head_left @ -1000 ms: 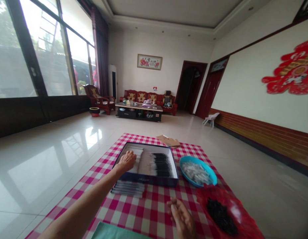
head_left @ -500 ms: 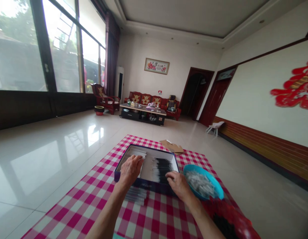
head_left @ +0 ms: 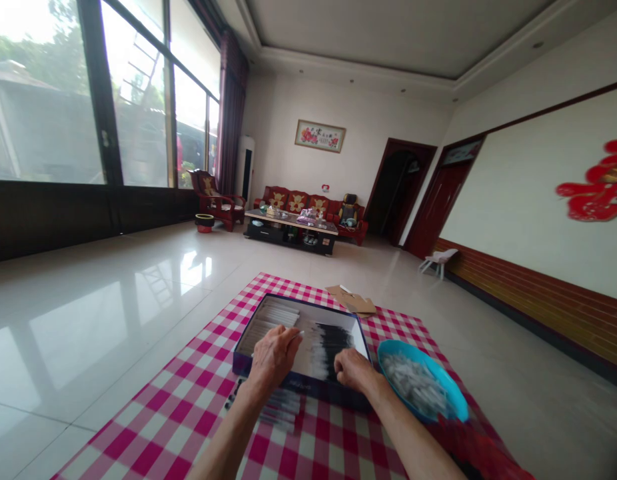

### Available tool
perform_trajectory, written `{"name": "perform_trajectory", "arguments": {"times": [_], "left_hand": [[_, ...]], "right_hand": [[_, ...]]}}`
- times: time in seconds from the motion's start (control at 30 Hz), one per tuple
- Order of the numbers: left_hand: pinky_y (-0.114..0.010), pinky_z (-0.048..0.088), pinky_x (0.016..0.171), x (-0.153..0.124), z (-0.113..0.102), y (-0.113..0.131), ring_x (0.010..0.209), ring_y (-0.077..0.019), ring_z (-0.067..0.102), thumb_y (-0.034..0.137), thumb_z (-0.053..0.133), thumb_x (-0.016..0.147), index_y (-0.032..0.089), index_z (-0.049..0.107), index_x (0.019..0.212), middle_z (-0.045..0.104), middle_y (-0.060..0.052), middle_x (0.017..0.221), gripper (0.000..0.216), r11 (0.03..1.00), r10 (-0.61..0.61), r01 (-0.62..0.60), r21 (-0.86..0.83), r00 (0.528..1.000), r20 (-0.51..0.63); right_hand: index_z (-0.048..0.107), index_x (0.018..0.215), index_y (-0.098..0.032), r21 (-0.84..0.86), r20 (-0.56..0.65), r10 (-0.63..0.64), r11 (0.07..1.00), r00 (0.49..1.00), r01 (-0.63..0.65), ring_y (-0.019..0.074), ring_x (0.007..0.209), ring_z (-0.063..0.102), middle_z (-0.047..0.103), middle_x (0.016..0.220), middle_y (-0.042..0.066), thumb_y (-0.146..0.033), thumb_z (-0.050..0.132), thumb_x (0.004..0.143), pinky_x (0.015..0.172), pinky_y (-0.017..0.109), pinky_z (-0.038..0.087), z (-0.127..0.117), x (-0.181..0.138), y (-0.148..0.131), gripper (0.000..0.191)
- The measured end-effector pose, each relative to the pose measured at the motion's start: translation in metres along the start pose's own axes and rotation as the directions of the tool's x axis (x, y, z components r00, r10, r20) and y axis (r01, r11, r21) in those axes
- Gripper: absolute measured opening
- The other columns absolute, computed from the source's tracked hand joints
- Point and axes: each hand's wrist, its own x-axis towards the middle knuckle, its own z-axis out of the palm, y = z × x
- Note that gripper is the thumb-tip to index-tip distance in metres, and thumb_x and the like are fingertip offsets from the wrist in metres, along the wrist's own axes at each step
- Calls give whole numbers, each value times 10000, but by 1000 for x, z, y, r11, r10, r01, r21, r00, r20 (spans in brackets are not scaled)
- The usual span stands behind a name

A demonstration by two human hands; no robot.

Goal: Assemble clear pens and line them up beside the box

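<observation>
My left hand (head_left: 274, 355) is over the left half of a shallow dark-blue box (head_left: 313, 387) with a pale inside. Thumb and fingers are pinched on a slim whitish tube, whose end (head_left: 301, 335) pokes out past the fingertips. Beside that hand, pale slender tubes (head_left: 276, 315) lie in a row in the box. My right hand (head_left: 356, 371) is at the box's near right side with curled fingers, against a row of slim black-ended sticks (head_left: 333, 343). Whatever those fingers hold, if anything, is hidden. More clear tubes (head_left: 281, 408) lie on the cloth in front of the box.
A blue bowl (head_left: 461, 393) full of small whitish pieces stands right of the box. Flat brown cardboard (head_left: 358, 303) lies behind it. Something red (head_left: 481, 443) is at the near right, blurred. A pink checked cloth (head_left: 198, 373) covers the table. Sofa and coffee table (head_left: 288, 230) stand farther back.
My left hand has shifted right, toward the middle of the box, and a tube end now shows at its fingertips. My right hand's fingers have curled in more. The view has turned slightly left.
</observation>
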Motion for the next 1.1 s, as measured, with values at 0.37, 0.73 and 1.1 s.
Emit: {"name": "perform_trajectory", "arguments": {"times": [0.37, 0.73, 1.1], "left_hand": [[-246, 432, 681, -9, 8, 23, 850, -187, 628, 293, 417, 943, 280, 611, 1114, 644, -23, 862, 259, 995, 86, -86, -51, 996, -8], [-228, 462, 686, -42, 38, 75, 758, -152, 647, 218, 365, 933, 204, 580, 1074, 689, -36, 860, 258, 816, 319, -310, -487, 945, -68], [-197, 429, 633, -62, 43, 99, 690, -137, 635, 206, 433, 901, 212, 644, 979, 684, -16, 784, 225, 791, 341, -238, -563, 937, 82]], "right_hand": [[708, 745, -193, 145, -312, -24, 987, 950, 72, 199, 752, 661, 715, 768, 53, -142, 583, 694, 701, 273, 462, -22, -18, 10, 145], [178, 1453, -248, 837, -541, 530, 417, 653, 355, 171, 635, 646, 646, 807, -8, -409, 647, 772, 613, 299, 541, -19, -115, -10, 842], [199, 1444, -240, 830, -553, 656, 382, 513, 407, 196, 676, 647, 638, 785, 2, -392, 663, 776, 642, 332, 543, -8, -132, -14, 828]]}}
